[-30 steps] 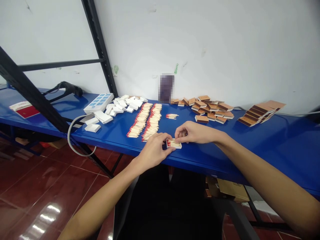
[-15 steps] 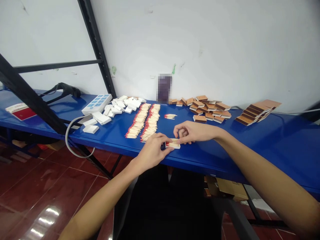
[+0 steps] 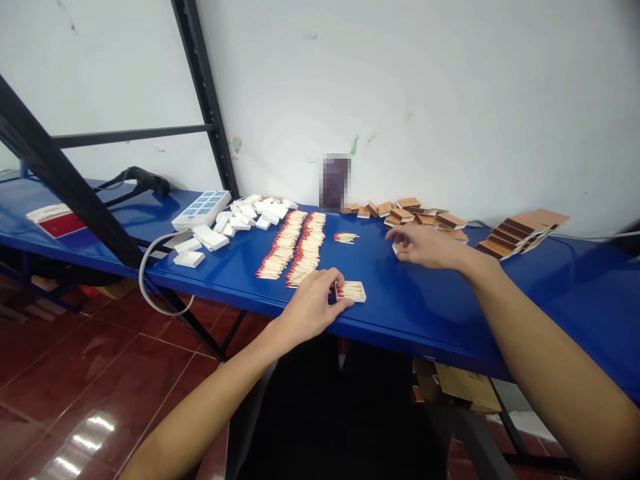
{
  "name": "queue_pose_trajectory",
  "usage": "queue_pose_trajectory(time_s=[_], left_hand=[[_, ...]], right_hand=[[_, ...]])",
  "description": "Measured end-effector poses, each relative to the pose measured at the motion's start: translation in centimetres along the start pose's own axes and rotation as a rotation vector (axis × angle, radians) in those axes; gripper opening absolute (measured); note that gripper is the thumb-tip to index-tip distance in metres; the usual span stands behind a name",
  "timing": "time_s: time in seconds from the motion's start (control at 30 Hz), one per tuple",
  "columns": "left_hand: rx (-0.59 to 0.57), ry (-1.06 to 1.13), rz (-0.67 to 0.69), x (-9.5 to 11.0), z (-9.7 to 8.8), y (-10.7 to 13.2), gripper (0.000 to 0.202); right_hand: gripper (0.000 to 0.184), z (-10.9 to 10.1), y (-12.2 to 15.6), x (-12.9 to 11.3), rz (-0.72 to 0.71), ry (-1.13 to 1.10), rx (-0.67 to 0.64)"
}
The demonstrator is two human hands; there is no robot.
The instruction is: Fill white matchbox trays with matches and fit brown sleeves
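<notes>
My left hand [image 3: 323, 292] pinches the left end of a white matchbox tray [image 3: 361, 299], which rests on the blue table near its front edge. Matches [image 3: 351, 289] with red heads to the left lie inside that tray. At the front of a pile of brown matchbox sleeves [image 3: 407, 203], my right hand [image 3: 423, 245] curls its fingers around one sleeve [image 3: 397, 247]; only a pale bit of it shows. Two long rows of loose matches, a left row [image 3: 284, 243] and a right row [image 3: 308, 245], lie beyond my left hand.
White empty trays [image 3: 250, 213] are heaped at the left beside a white box with blue squares [image 3: 201, 210]. A few matches [image 3: 346, 237] lie mid-table. Flattened sleeves [image 3: 523, 232] are stacked at the right. A black shelf post [image 3: 207, 100] and a grey cable [image 3: 143, 277] stand left.
My right hand has left the tray and moved right and away from me to the sleeve pile. My left hand keeps its hold on the tray. The view has shifted slightly.
</notes>
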State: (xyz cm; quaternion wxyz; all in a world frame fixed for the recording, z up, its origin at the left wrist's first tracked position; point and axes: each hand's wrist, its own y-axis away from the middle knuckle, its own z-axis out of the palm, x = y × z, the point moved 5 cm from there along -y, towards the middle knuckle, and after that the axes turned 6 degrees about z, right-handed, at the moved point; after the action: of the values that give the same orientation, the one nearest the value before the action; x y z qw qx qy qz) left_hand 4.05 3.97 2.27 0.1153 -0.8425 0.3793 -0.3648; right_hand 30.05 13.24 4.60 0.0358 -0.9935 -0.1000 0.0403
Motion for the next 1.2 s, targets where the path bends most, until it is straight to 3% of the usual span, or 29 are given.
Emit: queue_pose_trajectory(time_s=[0.1, 0.17, 0.33, 0.47, 0.6, 0.73, 0.87, 1.1, 1.2], left_hand=[[0.003, 0.016, -0.005, 0.1, 0.0, -0.1, 0.021], [-0.002, 0.002, -0.003, 0.1, 0.0, -0.1, 0.017], [0.019, -0.017, -0.006, 0.0, 0.0, -0.2, 0.018], [0.016, 0.002, 0.003, -0.1, 0.0, -0.2, 0.028], [0.001, -0.031, 0.008, 0.0, -0.1, -0.2, 0.014], [0.004, -0.018, 0.012, 0.1, 0.0, -0.2, 0.014], [0.018, 0.023, -0.005, -0.1, 0.0, -0.2, 0.02], [0.013, 0.024, 0.0, 0.1, 0.0, -0.1, 0.016], [0.014, 0.015, -0.001, 0.1, 0.0, -0.1, 0.018]], right_hand=[[0.042, -0.6, 0.4, -0.4, 0.023, 0.009, -0.012], [0.039, -0.9, 1.0, -1.2, 0.029, -0.053, -0.095], [0.047, -1.2, 3.9, -7.4, -0.211, -0.387, -0.475], [0.05, -1.0, 4.7, -10.7, -0.308, -0.496, -0.487], [0.052, -1.0, 4.6, -10.8, -0.344, -0.546, -0.372], [0.05, -1.2, 4.9, -11.1, -0.381, -0.532, -0.407], [0.042, -1.7, 4.5, -10.9, -0.364, -0.456, -0.309], [0.064, -1.5, 4.2, -8.3, -0.235, -0.373, -0.409], [0.063, -1.2, 4.4, -8.4, -0.244, -0.319, -0.488]])
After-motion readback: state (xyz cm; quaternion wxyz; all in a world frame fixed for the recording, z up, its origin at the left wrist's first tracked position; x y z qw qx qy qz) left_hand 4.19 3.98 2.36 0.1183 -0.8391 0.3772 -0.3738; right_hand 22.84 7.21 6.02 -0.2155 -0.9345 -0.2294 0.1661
